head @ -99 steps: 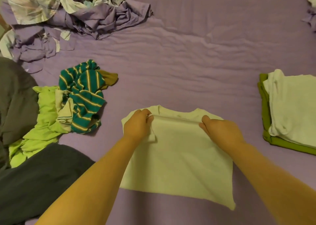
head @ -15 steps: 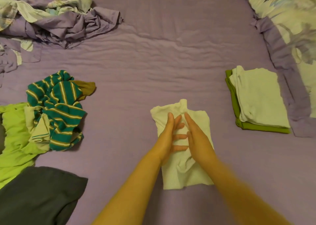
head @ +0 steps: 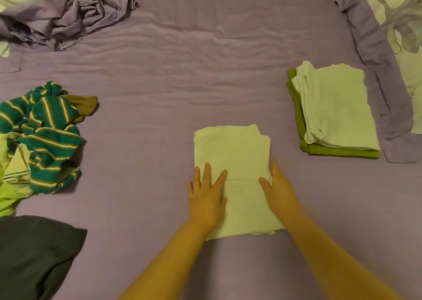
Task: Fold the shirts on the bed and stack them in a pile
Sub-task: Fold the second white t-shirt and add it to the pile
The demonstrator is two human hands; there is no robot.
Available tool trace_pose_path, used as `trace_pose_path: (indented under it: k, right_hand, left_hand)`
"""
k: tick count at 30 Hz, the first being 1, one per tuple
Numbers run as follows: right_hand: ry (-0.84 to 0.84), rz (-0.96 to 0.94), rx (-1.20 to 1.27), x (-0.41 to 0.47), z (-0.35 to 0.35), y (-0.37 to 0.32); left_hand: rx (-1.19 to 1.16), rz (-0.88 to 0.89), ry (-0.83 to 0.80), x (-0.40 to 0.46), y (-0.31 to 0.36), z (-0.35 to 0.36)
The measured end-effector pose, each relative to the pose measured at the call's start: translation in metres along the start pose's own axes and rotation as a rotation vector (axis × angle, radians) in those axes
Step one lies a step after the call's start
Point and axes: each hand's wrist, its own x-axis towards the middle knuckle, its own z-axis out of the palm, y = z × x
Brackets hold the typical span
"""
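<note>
A pale cream shirt lies folded into a narrow rectangle on the purple bed. My left hand rests flat on its left edge with straight fingers. My right hand lies flat against its right edge. To the right sits a pile of a folded white shirt on a folded green shirt. At the left lie unfolded shirts: a green striped one and a lime one.
A dark grey garment lies at the lower left. Crumpled purple bedding fills the far left corner. A flowered cover with a purple border runs along the right edge.
The cream shirt went from a wide spread to a narrow folded rectangle. Both hands moved apart from its middle to its two sides, smoothing it flat.
</note>
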Motion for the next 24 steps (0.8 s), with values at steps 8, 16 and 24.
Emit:
trace_pose_path:
  k: [8,16,24]
  right_hand:
    - [0.054,0.027,0.082,-0.007,0.011,0.002]
    - [-0.220,0.343,0.733,-0.001,0.003,-0.022]
    - [-0.265,0.215,0.827,-0.004,-0.042,-0.039]
  left_hand:
    - [-0.614,-0.211,0.226,0.003,-0.004,-0.005]
    - [-1.268,-0.569,-0.002,0.011,0.000,-0.031]
    - [-1.256,-0.207,0.061,0.014,0.016,-0.078]
